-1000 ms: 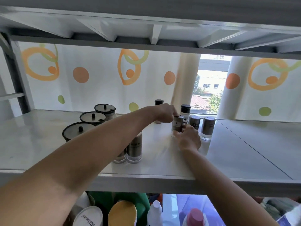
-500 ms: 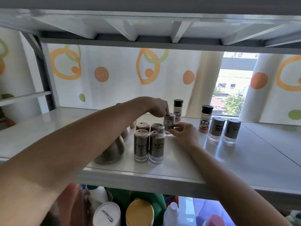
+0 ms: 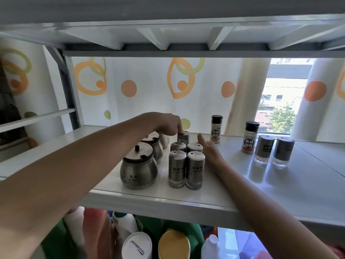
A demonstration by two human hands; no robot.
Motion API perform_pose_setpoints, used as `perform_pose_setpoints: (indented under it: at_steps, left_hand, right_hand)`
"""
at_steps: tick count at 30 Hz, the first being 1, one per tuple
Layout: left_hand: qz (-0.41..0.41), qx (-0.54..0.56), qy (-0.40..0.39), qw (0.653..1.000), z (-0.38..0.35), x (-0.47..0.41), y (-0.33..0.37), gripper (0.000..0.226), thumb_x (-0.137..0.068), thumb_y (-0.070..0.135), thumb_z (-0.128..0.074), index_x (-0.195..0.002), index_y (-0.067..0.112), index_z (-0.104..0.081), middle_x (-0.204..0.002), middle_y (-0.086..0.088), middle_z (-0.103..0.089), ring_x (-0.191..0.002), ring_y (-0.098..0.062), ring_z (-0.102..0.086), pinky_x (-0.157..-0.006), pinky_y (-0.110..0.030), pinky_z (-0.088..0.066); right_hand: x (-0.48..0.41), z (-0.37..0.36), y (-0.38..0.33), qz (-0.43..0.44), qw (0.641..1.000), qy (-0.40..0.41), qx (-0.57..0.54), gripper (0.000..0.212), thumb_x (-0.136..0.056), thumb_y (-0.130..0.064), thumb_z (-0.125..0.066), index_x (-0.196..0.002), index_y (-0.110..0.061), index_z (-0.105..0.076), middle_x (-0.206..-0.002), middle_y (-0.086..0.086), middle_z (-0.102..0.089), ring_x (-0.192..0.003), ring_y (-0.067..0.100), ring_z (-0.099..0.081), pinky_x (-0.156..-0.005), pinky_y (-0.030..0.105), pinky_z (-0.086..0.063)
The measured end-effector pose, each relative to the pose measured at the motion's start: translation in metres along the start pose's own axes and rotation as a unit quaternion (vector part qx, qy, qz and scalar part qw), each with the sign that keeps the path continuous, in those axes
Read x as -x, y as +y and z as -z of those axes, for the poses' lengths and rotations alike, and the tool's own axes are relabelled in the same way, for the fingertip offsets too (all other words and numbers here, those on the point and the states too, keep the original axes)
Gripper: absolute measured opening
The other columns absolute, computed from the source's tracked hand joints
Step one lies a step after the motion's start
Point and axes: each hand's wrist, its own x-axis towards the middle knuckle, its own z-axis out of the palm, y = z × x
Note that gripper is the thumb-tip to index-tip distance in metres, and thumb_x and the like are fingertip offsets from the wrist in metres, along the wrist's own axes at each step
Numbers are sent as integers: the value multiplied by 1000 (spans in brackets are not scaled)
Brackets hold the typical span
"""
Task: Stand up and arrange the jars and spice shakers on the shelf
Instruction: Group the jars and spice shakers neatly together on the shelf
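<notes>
On the white shelf [image 3: 252, 195], my left hand [image 3: 168, 124] pinches the top of a steel spice shaker [image 3: 184, 137], which stands behind a tight two-by-two block of steel shakers [image 3: 185, 170]. My right hand [image 3: 210, 149] lies on the shelf just right of that block, thumb up, holding nothing. Left of the block a row of round steel jars runs backward, led by the front jar [image 3: 139, 170]. Two black-capped pepper bottles [image 3: 216, 129] [image 3: 250, 138] and two more steel shakers [image 3: 263, 150] [image 3: 282, 152] stand at the right.
An upper shelf [image 3: 168, 34] hangs low overhead. A patterned curtain [image 3: 149, 86] and a window [image 3: 280, 101] back the shelf. A dark upright post [image 3: 70, 94] stands at the left rear. Below the shelf edge stand several cleaning bottles [image 3: 173, 243].
My left hand has carried the steel shaker leftward from the right-hand group to behind the block. My right hand has let go of its base. The view has swung left.
</notes>
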Motion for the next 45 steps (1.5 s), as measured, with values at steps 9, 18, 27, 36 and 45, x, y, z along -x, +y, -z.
perform_pose_setpoints:
  at_steps: [9, 18, 27, 36, 45]
  left_hand:
    - [1, -13, 17, 1000, 0, 16, 3, 60, -86, -9, -30, -136, 17, -51, -136, -5, -55, -118, -23, -52, -79, -19, -34]
    - [-13, -15, 17, 1000, 3, 37, 8, 57, -86, -10, -32, -134, 12, -53, -132, -3, -58, -60, -4, -41, -28, -2, -28]
    - [-26, -21, 30, 999, 0, 38, 3, 54, -83, -8, -37, -127, 13, -60, -128, -1, -62, -79, -11, -54, -56, -12, -39]
    - [-28, 11, 53, 998, -3, 37, 1, 51, -83, -6, -39, -123, 13, -64, -128, -4, -62, -108, -18, -58, -81, -24, -47]
    - [-25, 35, 82, 996, -6, 31, 0, 45, -82, -3, -40, -112, 13, -70, -120, -4, -66, -101, -17, -58, -82, -28, -48]
  right_hand:
    - [1, 0, 2, -2, 999, -28, -22, 57, -95, -53, -31, -64, -8, -50, -70, 14, -49, -71, 21, -44, -72, 31, -32]
    - [6, 1, 0, -10, 996, -54, -66, 58, -97, -46, -30, -68, -4, -58, -78, 13, -57, -73, 17, -53, -55, 9, -45]
    - [8, 2, 0, -15, 993, -58, -104, 67, -97, -43, -33, -89, 15, -63, -105, 37, -62, -89, 23, -57, -74, 24, -46]
    - [11, 3, 2, -17, 992, -68, -104, 67, -96, -47, -33, -96, 12, -65, -110, 31, -64, -94, 26, -61, -88, 33, -46]
    - [19, 7, 0, -12, 999, -34, -29, 65, -98, -43, -32, -88, 11, -67, -90, 27, -67, -85, 29, -62, -83, 33, -43]
